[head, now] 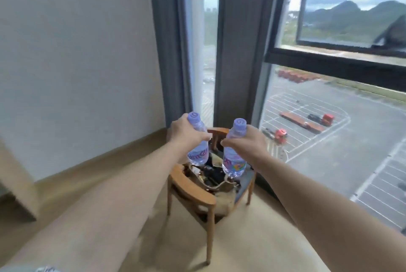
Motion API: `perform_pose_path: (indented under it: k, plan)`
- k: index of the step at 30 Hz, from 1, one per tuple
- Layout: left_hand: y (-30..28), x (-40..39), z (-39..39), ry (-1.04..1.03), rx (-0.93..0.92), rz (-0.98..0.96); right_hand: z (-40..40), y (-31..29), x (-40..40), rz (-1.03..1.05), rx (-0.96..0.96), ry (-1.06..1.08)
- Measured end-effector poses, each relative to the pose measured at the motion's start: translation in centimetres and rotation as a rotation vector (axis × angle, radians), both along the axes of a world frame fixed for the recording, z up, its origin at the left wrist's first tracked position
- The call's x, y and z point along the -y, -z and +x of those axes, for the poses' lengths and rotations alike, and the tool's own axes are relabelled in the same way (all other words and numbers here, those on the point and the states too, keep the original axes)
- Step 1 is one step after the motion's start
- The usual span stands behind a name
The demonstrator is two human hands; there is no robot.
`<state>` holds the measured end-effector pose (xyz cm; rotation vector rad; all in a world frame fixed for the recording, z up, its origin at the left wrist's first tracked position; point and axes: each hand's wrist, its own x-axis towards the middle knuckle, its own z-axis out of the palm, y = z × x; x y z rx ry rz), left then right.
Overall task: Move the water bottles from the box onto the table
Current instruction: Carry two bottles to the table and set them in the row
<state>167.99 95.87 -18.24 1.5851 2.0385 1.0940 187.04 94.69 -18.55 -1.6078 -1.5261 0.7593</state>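
Purple script on both water bottles' (pixel 197 153) labels, too blurred to read.

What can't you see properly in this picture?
Head view only:
- The box and table: not in view.
- Words on the left bottle and right bottle: blurred, partly covered by the left hand and right hand.
- Things on the wooden chair: blurred, partly behind the bottles.

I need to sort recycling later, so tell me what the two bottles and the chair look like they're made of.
Left bottle and right bottle: likely clear thin plastic, see-through walls, printed labels, opaque lilac caps. Chair: seemingly wood, warm satin finish on its arms and legs; its seat is mostly covered.
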Motion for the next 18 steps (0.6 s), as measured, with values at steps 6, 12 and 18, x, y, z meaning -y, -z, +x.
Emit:
perform_pose_path:
  k: [6, 12, 18]
  plan:
    - [0.5, 5.0, -19.4, -0.377, 0.045, -0.004, -20.2, -0.5, -1.7, -0.032, -0.001, -0.332]
    - [2.1, 11.7, -36.3, -0.699, 0.097, -0.021, -39.8, 0.6, -1.2, -0.067, -0.006, -0.65]
    - [2.5, 16.7, -51.6, -0.962, 0.115, -0.02, -59.2, 2.1, -0.2, -0.108, -0.034, -0.957]
